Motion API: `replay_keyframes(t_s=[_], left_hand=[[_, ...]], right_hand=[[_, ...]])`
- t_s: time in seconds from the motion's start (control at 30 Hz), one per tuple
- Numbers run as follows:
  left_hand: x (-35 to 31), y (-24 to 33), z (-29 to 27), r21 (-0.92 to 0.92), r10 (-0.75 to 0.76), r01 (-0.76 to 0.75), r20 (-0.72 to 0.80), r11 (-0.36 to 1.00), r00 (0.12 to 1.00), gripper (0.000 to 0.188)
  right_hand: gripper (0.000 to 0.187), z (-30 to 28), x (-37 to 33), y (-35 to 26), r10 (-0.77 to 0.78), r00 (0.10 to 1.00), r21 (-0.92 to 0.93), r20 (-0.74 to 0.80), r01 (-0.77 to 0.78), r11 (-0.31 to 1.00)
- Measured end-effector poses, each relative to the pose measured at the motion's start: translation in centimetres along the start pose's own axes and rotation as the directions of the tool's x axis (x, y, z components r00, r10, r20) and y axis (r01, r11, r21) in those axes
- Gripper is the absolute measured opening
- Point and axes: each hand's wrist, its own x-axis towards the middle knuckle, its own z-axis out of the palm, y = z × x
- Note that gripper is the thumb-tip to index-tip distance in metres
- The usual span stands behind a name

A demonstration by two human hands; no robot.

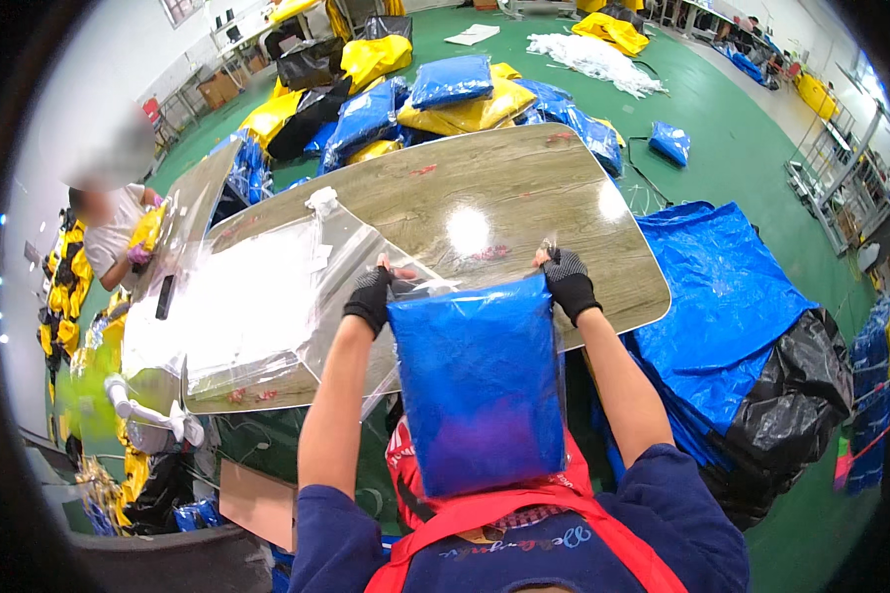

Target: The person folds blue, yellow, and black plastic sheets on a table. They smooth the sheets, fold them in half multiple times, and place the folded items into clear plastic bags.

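A blue folded item inside a clear plastic bag (480, 385) hangs in front of me, its lower end against my red apron. My left hand (373, 295), in a black fingerless glove, pinches the bag's top left corner. My right hand (567, 282), gloved the same way, grips the top right corner. Both hands hold the bag's mouth over the near edge of a wood-grain table (504, 198). A stack of clear plastic bags (257, 306) lies on the table just left of my left hand.
Piles of blue, yellow and black packed bundles (445, 99) lie beyond the table on the green floor. A blue sheet over black bags (732, 326) sits at my right. Another person (119, 232) works at the far left. A white tape dispenser (153, 410) rests at the table's left corner.
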Motion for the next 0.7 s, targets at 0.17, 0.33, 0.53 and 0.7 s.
replay_keyframes(t_s=[0.17, 0.33, 0.53, 0.7], left_hand=[[3.9, -4.7, -1.1, -0.026, -0.016, 0.015, -0.03, 1.0, 0.999, 0.061], [2.9, -2.0, 1.8, -0.106, 0.189, -0.179, 0.097, 0.978, 0.977, 0.038], [0.9, 0.2, 1.7, -0.156, 0.052, -0.034, 0.106, 0.987, 0.993, 0.032], [1.7, -0.5, 0.6, 0.04, 0.152, -0.157, 0.113, 0.987, 0.982, 0.035]], right_hand=[[0.03, 1.8, 3.0, -2.3, -0.068, 0.991, -0.225, -0.113, 0.041, 0.974], [0.014, 6.6, 4.9, -9.5, -0.506, 0.769, -0.161, 0.391, 0.598, 0.785], [0.017, 11.3, 8.1, -13.4, -0.593, 0.445, -0.25, 0.671, 0.889, 0.384], [0.023, 12.4, 11.0, -13.1, -0.344, 0.612, -0.315, 0.712, 0.717, 0.622]])
